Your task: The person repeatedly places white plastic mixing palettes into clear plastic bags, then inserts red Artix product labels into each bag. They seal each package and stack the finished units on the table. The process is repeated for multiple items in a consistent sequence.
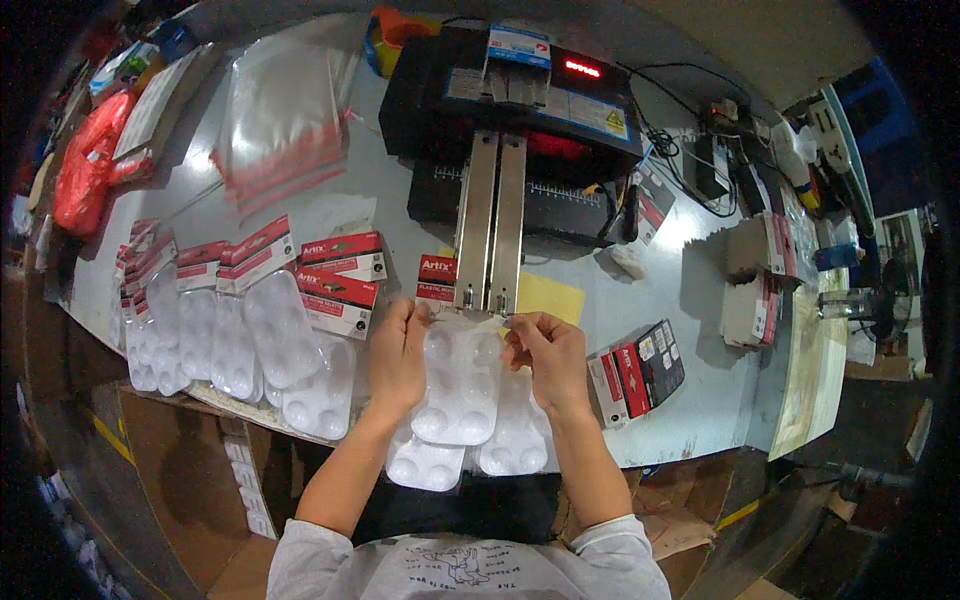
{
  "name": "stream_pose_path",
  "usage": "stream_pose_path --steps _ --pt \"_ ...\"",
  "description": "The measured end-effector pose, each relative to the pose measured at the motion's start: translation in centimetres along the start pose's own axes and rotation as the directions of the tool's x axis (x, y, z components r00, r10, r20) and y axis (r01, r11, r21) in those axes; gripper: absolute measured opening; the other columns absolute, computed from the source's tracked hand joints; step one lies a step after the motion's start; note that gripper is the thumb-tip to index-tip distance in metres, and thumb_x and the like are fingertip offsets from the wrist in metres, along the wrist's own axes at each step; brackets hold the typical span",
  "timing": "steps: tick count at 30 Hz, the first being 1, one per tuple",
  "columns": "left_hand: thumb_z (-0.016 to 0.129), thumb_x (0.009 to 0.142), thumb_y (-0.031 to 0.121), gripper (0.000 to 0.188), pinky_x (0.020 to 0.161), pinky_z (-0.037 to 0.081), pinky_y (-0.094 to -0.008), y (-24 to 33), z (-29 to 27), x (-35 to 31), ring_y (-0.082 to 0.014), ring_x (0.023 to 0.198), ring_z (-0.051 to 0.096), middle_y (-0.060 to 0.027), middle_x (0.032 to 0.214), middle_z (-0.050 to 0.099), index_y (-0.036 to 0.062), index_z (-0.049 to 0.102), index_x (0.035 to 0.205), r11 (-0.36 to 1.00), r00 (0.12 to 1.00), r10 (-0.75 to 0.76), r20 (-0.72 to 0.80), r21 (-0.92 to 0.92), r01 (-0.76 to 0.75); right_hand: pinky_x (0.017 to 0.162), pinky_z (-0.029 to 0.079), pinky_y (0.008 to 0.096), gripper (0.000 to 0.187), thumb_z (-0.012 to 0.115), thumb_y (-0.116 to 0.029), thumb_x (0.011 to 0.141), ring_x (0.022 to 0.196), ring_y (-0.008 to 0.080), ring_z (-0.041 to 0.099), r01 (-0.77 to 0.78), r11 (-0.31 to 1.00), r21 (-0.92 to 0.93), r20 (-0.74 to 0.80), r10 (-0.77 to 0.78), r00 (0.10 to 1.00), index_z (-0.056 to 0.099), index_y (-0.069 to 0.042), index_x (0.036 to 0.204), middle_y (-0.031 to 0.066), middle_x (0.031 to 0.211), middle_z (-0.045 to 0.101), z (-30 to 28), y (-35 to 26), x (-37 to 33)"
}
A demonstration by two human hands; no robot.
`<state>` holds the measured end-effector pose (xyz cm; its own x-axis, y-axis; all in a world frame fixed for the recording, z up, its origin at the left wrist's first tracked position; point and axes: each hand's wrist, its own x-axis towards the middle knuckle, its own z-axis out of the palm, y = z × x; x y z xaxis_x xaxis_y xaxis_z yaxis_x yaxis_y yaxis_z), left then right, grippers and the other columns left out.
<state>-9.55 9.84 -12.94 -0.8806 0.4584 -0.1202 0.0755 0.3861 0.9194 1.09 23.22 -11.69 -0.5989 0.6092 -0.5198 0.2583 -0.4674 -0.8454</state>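
Observation:
A white plastic paint palette (456,398) with round wells is between my hands, at the near end of two metal rails (492,220). My left hand (402,352) is closed on its upper left corner. My right hand (548,358) has its fingers curled in a pinch at the upper right edge. Clear film seems to surround the palette's top, but its outline is hard to make out. Two more white palettes, a left one (424,468) and a right one (514,455), lie partly hidden under it at the table's front edge. Behind my left hand is a red card (436,272).
The rails run back to a black machine (515,95) with a red lit display. Carded palettes (278,325) lie in overlapping rows at left, below clear bags (280,110). Folded red-and-black cards (638,375), a yellow sheet (552,298), card stacks (755,280) and cables (680,180) are at right.

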Motion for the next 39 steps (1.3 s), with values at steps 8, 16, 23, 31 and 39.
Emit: stream_pose_path --steps 8,16,23,31,39 --pt "0.044 0.091 0.019 0.022 0.065 0.040 -0.0333 -2.9 0.3 -0.4 -0.0238 0.067 0.051 -0.0151 0.073 0.054 -0.0006 0.048 0.082 0.999 0.998 -0.017 0.056 -0.031 0.018 0.048 0.044 0.0227 0.019 0.057 -0.014 0.086 0.055 0.0115 0.057 0.154 0.978 -0.140 -0.028 -0.159 0.987 0.061 0.005 0.091 0.0069 0.073 0.061 -0.7 0.1 -0.2" --pt "0.058 0.083 0.029 0.037 0.087 0.037 -0.0448 0.3 -13.5 0.0 -0.0379 0.102 0.049 -0.0187 0.109 0.056 0.0000 0.057 0.106 0.651 0.845 0.287 -0.452 0.739 0.174 0.096 0.030 0.0385 0.079 0.069 -0.041 0.073 0.125 0.0309 0.036 -0.103 0.132 -0.986 -0.166 -0.704 0.691 0.037 0.003 0.130 0.0187 0.133 0.041 -11.9 1.5 -3.3" --pt "0.068 0.068 0.012 0.021 0.088 0.034 -0.0462 -1.6 -4.6 -5.9 -0.0358 0.107 0.041 -0.0154 0.110 0.050 0.0024 0.058 0.084 0.633 0.924 0.363 0.117 0.696 -0.337 0.098 0.027 0.0432 0.076 0.073 -0.036 0.070 0.127 0.0290 0.036 -0.033 0.173 -0.984 -0.150 -0.730 0.667 0.041 -0.002 0.130 0.0134 0.134 0.042 -13.0 4.7 -2.9" --pt "0.056 0.087 0.012 0.014 0.068 0.044 -0.0249 2.2 -4.2 -7.2 -0.0116 0.072 0.057 -0.0070 0.084 0.065 0.0010 0.054 0.078 0.912 0.962 -0.135 0.238 -0.350 0.215 0.075 0.048 0.0282 0.043 0.071 -0.009 0.072 0.087 0.0141 0.058 0.392 0.916 -0.089 -0.123 -0.401 0.908 0.052 0.001 0.110 0.0100 0.097 0.062 -6.8 -3.3 -7.5" --pt "0.056 0.089 0.015 0.014 0.051 0.041 -0.0227 4.2 -5.0 -8.3 -0.0048 0.055 0.053 -0.0039 0.072 0.067 0.0023 0.062 0.090 0.992 0.953 0.011 0.303 -0.126 0.028 0.057 0.045 0.0239 0.030 0.073 -0.013 0.071 0.064 0.0123 0.057 0.678 0.568 -0.467 0.489 -0.472 0.733 0.058 0.002 0.092 0.0093 0.074 0.061 1.3 -5.8 -6.5"
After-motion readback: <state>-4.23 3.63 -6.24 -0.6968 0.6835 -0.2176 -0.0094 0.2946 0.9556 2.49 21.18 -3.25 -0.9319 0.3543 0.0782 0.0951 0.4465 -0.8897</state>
